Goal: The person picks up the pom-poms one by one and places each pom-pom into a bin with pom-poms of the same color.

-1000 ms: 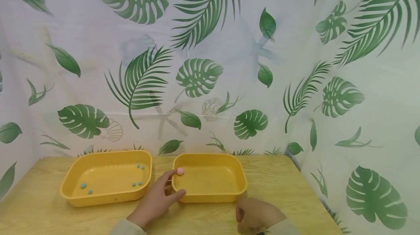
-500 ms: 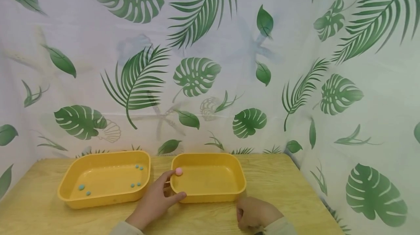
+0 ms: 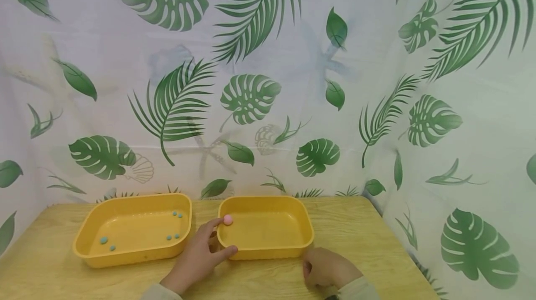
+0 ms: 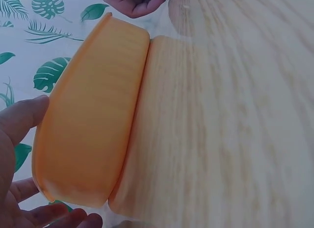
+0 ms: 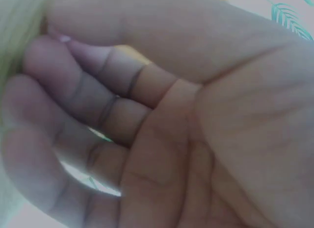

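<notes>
A smaller yellow tray stands on the wooden table, with one small pink ball inside at its left wall. My left hand is spread around this tray's near left corner. Its thumb touches the front rim, and its index fingertip lies at the left rim, touching or very close to the ball. From the left wrist, the tray's outer side fills the space between thumb and fingers. Just off the tray's near right corner, my right hand rests on the table. Its fingers are loosely curled, with nothing seen in the palm.
To the left stands a larger yellow tray. Several small teal balls lie in it, some near its left end and others near its right wall. A white cloth with green leaves hangs behind the table and along its right side.
The head view has shifted slightly. Hands, trays and balls keep nearly the same places relative to one another.
</notes>
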The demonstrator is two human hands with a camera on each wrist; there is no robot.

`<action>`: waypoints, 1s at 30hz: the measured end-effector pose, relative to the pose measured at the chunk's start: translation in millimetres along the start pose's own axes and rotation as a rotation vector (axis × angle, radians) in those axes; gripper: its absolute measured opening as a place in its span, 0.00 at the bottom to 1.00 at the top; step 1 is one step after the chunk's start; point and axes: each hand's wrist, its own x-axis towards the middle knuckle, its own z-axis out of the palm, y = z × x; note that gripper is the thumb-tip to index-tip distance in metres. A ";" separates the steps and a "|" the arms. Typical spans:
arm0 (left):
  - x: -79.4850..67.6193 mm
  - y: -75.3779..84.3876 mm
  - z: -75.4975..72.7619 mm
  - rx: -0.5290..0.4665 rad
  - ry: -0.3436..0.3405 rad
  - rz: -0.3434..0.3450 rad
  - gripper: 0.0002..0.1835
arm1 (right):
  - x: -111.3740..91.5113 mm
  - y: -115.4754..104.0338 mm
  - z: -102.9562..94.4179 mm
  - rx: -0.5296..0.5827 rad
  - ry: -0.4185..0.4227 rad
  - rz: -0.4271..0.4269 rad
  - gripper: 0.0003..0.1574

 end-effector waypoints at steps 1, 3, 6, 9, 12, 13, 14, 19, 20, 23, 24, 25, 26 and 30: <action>-0.4 0.4 0.0 0.010 0.005 0.004 0.44 | 0.5 -0.2 -0.6 -0.004 0.006 -0.018 0.14; -1.1 1.0 -0.2 0.012 0.003 0.009 0.44 | 0.9 -1.2 -2.2 -0.014 0.014 -0.064 0.14; -1.5 1.5 -0.8 -0.022 -0.018 0.018 0.43 | 0.5 -3.9 -4.7 -0.014 0.005 -0.139 0.13; -1.3 1.3 -1.4 -0.046 -0.034 0.027 0.43 | -0.3 -7.4 -7.1 -0.007 -0.009 -0.239 0.11; -1.0 0.9 -1.7 -0.059 -0.038 0.033 0.43 | -1.7 -12.0 -9.9 0.016 -0.022 -0.315 0.10; -0.4 0.3 -1.9 -0.057 -0.040 0.037 0.44 | -2.5 -14.0 -11.2 0.028 -0.024 -0.329 0.10; -0.1 -0.3 -1.9 -0.051 -0.044 0.041 0.44 | -3.5 -15.6 -12.5 0.044 -0.020 -0.348 0.10; 0.9 -5.3 -2.7 -0.033 -0.059 0.052 0.43 | -4.9 -22.9 -15.6 0.050 0.136 -0.459 0.12; 0.6 -5.9 -2.3 -0.040 -0.060 0.053 0.42 | -4.5 -23.1 -15.0 0.036 0.187 -0.471 0.12; 0.3 -5.5 -1.1 -0.065 -0.058 0.047 0.42 | -2.9 -23.2 -12.1 -0.009 0.345 -0.459 0.12; 0.8 -5.4 -0.9 -0.072 -0.058 0.043 0.43 | -2.0 -22.9 -11.3 -0.024 0.398 -0.452 0.12; 1.4 -4.9 -0.9 -0.072 -0.059 0.043 0.46 | -1.1 -22.8 -10.8 -0.035 0.452 -0.444 0.12; 2.1 -4.2 -1.1 -0.069 -0.056 0.040 0.48 | 0.0 -22.7 -10.5 -0.043 0.506 -0.434 0.12; 4.4 -1.3 -3.0 -0.061 -0.047 0.027 0.55 | 5.4 -22.9 -11.5 -0.048 0.674 -0.410 0.13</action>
